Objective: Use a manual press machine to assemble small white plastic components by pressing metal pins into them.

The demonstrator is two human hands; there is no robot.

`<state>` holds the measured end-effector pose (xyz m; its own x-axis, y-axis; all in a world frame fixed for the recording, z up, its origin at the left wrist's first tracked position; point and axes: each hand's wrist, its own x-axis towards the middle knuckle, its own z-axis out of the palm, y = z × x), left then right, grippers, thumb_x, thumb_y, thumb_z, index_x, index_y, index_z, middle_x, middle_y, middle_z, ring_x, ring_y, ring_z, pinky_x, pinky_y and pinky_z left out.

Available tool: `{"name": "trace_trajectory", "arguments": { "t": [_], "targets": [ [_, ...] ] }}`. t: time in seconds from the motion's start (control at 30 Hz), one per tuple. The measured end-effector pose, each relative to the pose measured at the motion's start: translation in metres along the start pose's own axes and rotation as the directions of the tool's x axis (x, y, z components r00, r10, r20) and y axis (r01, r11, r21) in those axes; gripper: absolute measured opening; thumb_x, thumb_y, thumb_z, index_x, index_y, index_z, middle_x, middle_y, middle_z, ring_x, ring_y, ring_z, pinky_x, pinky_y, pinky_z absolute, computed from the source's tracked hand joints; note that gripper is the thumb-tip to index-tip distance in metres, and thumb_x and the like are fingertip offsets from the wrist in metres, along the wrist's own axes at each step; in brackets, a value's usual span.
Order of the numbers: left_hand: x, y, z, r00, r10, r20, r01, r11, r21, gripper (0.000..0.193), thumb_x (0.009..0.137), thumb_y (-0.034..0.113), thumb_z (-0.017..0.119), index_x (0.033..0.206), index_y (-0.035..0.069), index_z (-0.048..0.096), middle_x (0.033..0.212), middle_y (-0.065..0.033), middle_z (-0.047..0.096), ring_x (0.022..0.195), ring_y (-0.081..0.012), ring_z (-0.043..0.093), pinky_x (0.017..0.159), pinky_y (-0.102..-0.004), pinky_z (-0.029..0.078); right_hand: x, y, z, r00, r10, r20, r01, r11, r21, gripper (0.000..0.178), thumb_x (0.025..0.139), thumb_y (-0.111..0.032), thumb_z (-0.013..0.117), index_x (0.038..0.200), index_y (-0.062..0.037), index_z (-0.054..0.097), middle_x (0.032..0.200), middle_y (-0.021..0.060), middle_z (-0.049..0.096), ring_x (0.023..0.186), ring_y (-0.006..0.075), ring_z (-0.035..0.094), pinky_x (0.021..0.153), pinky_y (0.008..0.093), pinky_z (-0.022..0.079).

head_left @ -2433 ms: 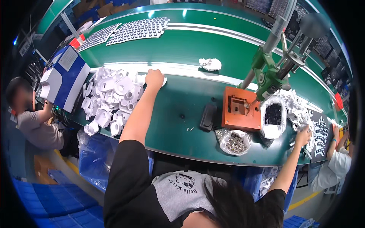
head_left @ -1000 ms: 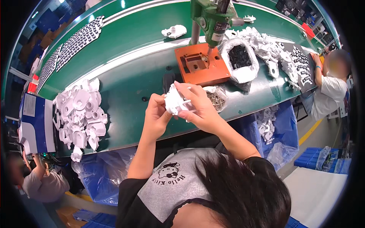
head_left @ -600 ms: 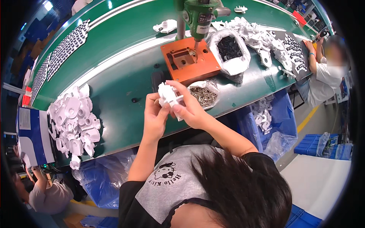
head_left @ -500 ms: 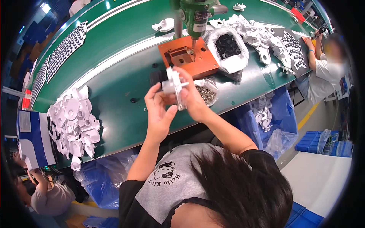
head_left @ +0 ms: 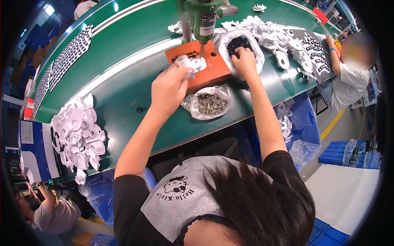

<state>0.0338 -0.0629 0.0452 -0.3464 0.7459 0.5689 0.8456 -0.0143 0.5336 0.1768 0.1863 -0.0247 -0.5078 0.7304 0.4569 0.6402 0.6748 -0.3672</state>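
Observation:
My left hand [head_left: 169, 88] is closed on a white plastic part [head_left: 192, 64], slightly blurred, above the orange fixture block [head_left: 213, 74] under the green press [head_left: 204, 24]. In a white bag [head_left: 259, 57] to the right of the block lie small black plastic pieces [head_left: 237, 42]. My right hand [head_left: 245, 62] reaches into that bag with its fingers curled together at the black pieces. The fingertips are partly hidden, so what they pinch does not show. Nearer to me, a clear bag of metal screws or pins [head_left: 210, 104] sits in front of the block.
Piles of white plastic parts lie at left [head_left: 78, 133] and far right [head_left: 283, 43]. Trays of small dark pieces [head_left: 67, 55] line the far left. Blue bins [head_left: 305, 123] stand below the table edge. Another person [head_left: 349, 78] works at right, one more at lower left.
The white part, earlier between both hands nearer to me, has moved up over the orange block in my left hand. My right hand has let go and reached right into the bag.

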Motion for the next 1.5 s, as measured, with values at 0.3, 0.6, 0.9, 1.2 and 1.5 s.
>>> {"name": "trace_trajectory", "arguments": {
  "t": [0.3, 0.6, 0.9, 1.2, 1.5],
  "targets": [
    [0.028, -0.027, 0.052, 0.975, 0.138, 0.172, -0.185, 0.935, 0.303, 0.016, 0.082, 0.015, 0.059, 0.096, 0.008, 0.057, 0.11, -0.0273, 0.056, 0.107, -0.0402, 0.054, 0.092, -0.0486, 0.043, 0.004, -0.001, 0.013, 0.992, 0.115, -0.045, -0.109, 0.987, 0.121, 0.015, 0.08, -0.013, 0.058, 0.082, 0.0007, 0.062, 0.087, 0.0224, 0.058, 0.082, 0.0398, 0.059, 0.078, 0.0461, 0.048],
    [0.026, -0.043, 0.059, 0.966, 0.153, 0.207, -0.203, 0.947, 0.247, 0.018, 0.087, 0.012, 0.051, 0.1, 0.002, 0.057, 0.123, -0.0326, 0.048, 0.121, -0.0463, 0.042, 0.106, -0.0515, 0.029, 0.01, 0.005, 0.016, 0.993, 0.109, -0.038, -0.105, 0.99, 0.092, 0.017, 0.082, -0.015, 0.055, 0.083, 0.0, 0.062, 0.087, 0.0219, 0.06, 0.083, 0.0408, 0.059, 0.077, 0.0484, 0.048],
    [0.007, -0.038, 0.045, 0.964, 0.172, 0.204, -0.223, 0.939, 0.261, 0.039, 0.087, 0.031, 0.056, 0.117, 0.007, 0.058, 0.127, -0.026, 0.049, 0.126, -0.0379, 0.04, 0.109, -0.0468, 0.026, 0.009, -0.036, 0.001, 0.911, -0.195, -0.363, 0.322, 0.887, 0.331, 0.009, 0.08, -0.011, 0.062, 0.085, -0.0047, 0.066, 0.087, 0.0114, 0.062, 0.088, 0.0303, 0.056, 0.079, 0.0394, 0.043],
    [-0.001, -0.042, 0.046, 0.973, 0.195, 0.124, -0.22, 0.946, 0.237, 0.047, 0.084, 0.039, 0.06, 0.121, 0.01, 0.058, 0.129, -0.0232, 0.048, 0.124, -0.0351, 0.043, 0.108, -0.0459, 0.028, 0.005, -0.078, -0.001, 0.926, -0.372, -0.067, 0.356, 0.801, 0.481, 0.008, 0.076, -0.009, 0.064, 0.081, -0.0022, 0.063, 0.082, 0.0118, 0.063, 0.075, 0.0325, 0.06, 0.073, 0.0397, 0.047],
    [-0.001, -0.045, 0.048, 0.978, 0.185, 0.094, -0.201, 0.959, 0.201, 0.047, 0.083, 0.039, 0.061, 0.12, 0.009, 0.059, 0.129, -0.0221, 0.049, 0.125, -0.0341, 0.042, 0.109, -0.0457, 0.027, 0.006, -0.082, -0.007, 0.98, -0.169, 0.1, 0.067, 0.767, 0.639, 0.011, 0.077, -0.01, 0.066, 0.084, -0.0017, 0.066, 0.084, 0.0106, 0.067, 0.076, 0.0271, 0.063, 0.07, 0.0346, 0.048]
  ]
}}
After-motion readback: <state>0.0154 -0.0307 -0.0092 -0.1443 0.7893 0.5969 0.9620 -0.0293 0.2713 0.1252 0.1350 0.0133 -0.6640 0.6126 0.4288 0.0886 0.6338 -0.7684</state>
